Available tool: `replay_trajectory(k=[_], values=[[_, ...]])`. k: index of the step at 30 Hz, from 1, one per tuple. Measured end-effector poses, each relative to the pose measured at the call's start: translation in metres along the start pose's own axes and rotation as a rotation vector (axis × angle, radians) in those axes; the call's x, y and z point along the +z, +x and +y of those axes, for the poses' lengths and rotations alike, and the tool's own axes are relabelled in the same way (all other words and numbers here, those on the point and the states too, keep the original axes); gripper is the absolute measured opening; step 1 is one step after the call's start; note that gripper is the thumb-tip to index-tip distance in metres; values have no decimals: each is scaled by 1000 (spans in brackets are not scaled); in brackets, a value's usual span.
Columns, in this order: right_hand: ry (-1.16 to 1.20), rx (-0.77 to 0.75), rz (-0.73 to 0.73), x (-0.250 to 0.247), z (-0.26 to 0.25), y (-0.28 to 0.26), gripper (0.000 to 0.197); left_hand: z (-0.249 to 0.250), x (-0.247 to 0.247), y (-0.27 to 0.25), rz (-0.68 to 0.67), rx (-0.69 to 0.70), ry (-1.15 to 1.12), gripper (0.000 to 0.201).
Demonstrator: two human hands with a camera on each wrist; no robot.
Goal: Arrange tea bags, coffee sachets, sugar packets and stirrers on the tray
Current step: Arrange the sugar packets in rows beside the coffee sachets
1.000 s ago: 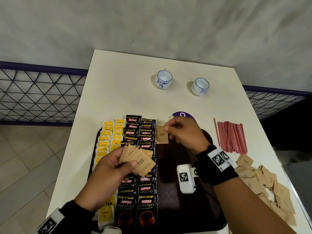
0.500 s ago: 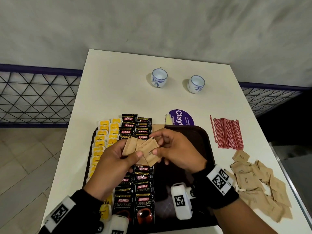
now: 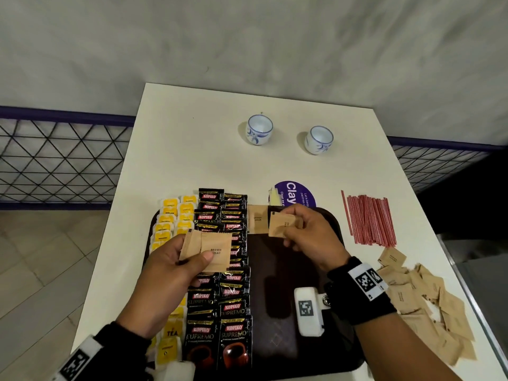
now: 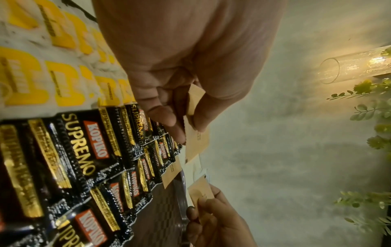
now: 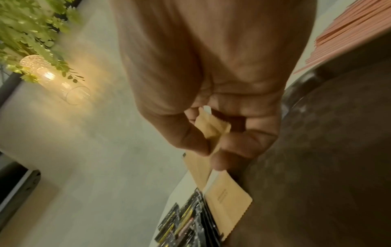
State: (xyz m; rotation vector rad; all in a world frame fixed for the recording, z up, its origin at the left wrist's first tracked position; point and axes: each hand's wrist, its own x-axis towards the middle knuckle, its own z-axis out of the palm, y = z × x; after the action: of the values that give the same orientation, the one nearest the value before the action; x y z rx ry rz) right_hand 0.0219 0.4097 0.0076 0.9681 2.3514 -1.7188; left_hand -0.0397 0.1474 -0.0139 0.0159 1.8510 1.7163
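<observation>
Brown paper sugar packets (image 3: 210,253) sit fanned in the left hand (image 3: 170,268), thumb clamped on top and fingers curled beneath, above the black coffee sachets (image 3: 222,298) on the dark tray (image 3: 288,270). Across from it, the right hand (image 3: 308,237) pinches a single sugar packet (image 3: 280,224) between thumb and fingertips, just beside a laid packet (image 3: 257,221) at the tray's far edge. Yellow tea bags (image 3: 167,224) lie outside the left hand; red stirrers (image 3: 368,220) and loose packets (image 3: 423,303) lie on the worktop (image 3: 192,149) beyond the right wrist.
</observation>
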Motion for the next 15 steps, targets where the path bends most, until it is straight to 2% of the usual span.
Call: replay_trajectory(k=[5,7,11,15], values=[[-128,18,70,-6,7,12,37,-5,-4,-1,3,-3,4,25],[-163,6,61,-5,6,15,35,-5,-5,0,3,-1,13,24],[-260,-48,12,-4,1,20,13,-4,-6,-1,1,-3,15,24],[-306,-16,-63,-6,-2,24,25,-4,-8,-1,3,-11,17,25]])
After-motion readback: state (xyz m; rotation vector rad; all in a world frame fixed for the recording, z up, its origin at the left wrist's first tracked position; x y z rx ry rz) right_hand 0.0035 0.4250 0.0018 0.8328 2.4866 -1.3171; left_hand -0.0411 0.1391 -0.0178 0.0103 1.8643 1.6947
